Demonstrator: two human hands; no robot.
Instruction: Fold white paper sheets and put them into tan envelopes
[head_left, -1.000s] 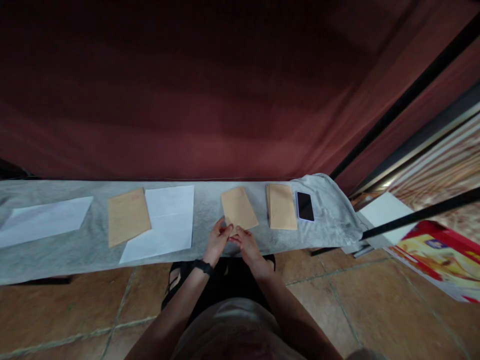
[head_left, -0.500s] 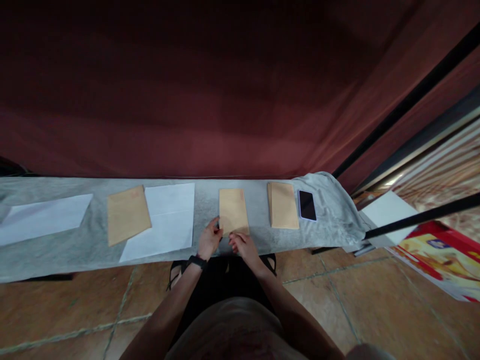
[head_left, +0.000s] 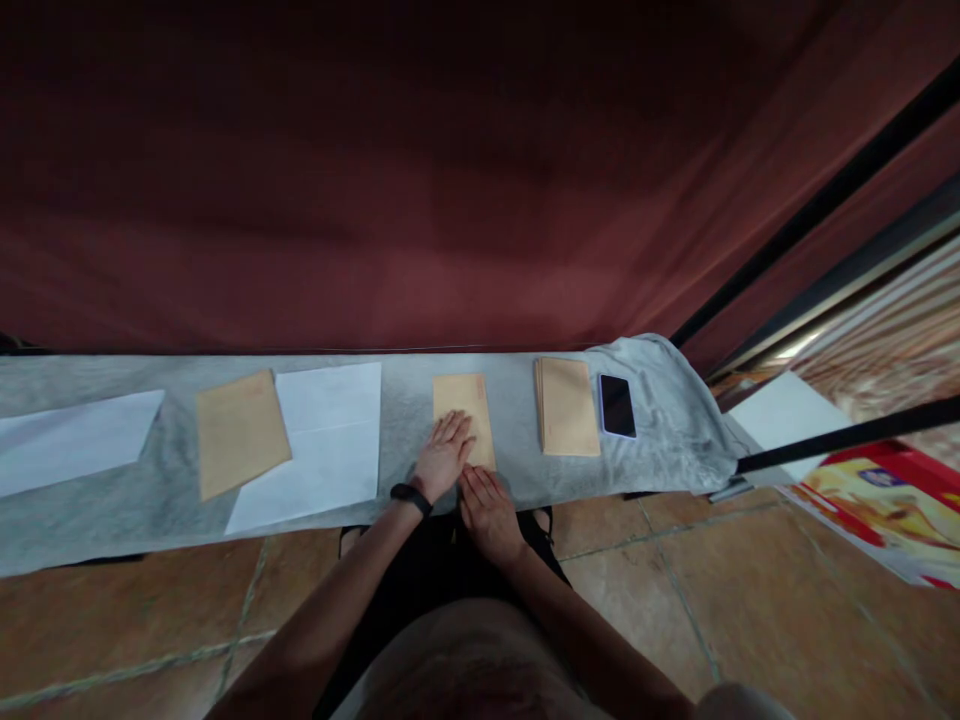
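Note:
A brown paper envelope (head_left: 459, 391) lies in front of me on the grey cloth. My left hand (head_left: 444, 452), a dark band on its wrist, lies flat over the envelope's lower left part, fingers stretched out. Against the near edge of the same envelope rests my right hand (head_left: 489, 508), its fingers extended and its tips close to the left hand. Neither hand is wrapped round anything. The part of the envelope under my left palm is hidden.
A stack of brown envelopes (head_left: 570, 408) and a phone (head_left: 617, 406) lie to the right. Leftward are another brown envelope (head_left: 241, 432), a large white sheet (head_left: 337, 440) and a second white sheet (head_left: 82, 436). A dark bar (head_left: 847, 436) crosses at the right.
My left hand has moved from the envelope's lower left corner onto its face and flattened. The right hand's curled fingers have straightened along the near edge.

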